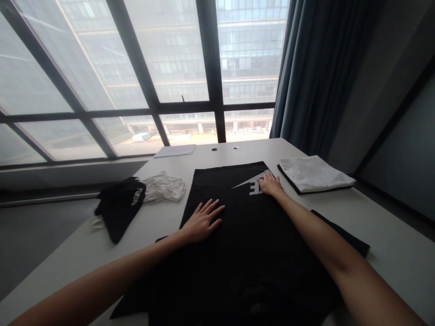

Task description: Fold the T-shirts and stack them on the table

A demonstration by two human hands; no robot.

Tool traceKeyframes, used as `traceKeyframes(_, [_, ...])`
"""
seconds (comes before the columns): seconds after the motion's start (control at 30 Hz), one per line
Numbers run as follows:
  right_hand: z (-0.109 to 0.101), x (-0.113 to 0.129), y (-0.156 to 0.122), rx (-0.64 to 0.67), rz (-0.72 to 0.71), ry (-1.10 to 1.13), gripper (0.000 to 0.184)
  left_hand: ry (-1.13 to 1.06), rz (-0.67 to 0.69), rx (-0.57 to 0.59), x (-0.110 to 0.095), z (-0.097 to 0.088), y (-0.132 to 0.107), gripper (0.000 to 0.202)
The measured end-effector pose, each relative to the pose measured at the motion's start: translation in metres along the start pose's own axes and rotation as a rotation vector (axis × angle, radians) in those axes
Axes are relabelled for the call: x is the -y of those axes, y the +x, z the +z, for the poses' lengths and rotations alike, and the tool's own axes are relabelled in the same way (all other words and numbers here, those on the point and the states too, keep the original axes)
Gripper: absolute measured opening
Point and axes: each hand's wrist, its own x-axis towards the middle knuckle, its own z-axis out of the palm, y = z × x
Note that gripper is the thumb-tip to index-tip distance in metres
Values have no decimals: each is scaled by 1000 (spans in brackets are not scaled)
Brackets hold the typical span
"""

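A black T-shirt [244, 244] with a white print lies spread flat on the white table [390, 235], partly folded at its far right corner. My left hand [203, 220] rests flat on its left side, fingers spread and open. My right hand [270, 184] lies flat on the far right part of the shirt, beside the white print, fingers stretched out. Neither hand holds anything.
A folded pile with a white garment on top [314, 173] sits at the table's right. A crumpled black garment [119, 206] and a crumpled white one [163, 188] lie at the left edge. A sheet of paper [175, 151] lies by the window. A curtain [316, 68] hangs at the right.
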Motion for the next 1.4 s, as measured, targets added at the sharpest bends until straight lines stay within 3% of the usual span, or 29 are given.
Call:
traceKeyframes(0.47, [5, 14, 36, -46, 40, 57, 72, 7, 0, 7, -3, -3, -4, 57])
traceKeyframes(0.67, [3, 25, 36, -94, 40, 82, 69, 8, -4, 4, -3, -2, -4, 57])
traceKeyframes(0.8, [-5, 41, 11, -170, -64, 116, 62, -10, 0, 9, -1, 0, -1, 57])
traceKeyframes(0.9, [-6, 46, -26, -109, -127, 146, 60, -23, -9, 24, 1, 1, 4, 58])
traceKeyframes(1.1, [5, 8, -107, 28, -76, 1, 71, -47, -13, 54, 5, -3, 21, 59])
traceKeyframes(1.23, [7, -14, -124, 62, -41, 4, 74, -44, -13, 88, 11, -11, 37, 59])
traceKeyframes(1.4, [-8, -7, -131, -60, -89, 32, 64, -30, 0, 95, 0, -29, 34, 60])
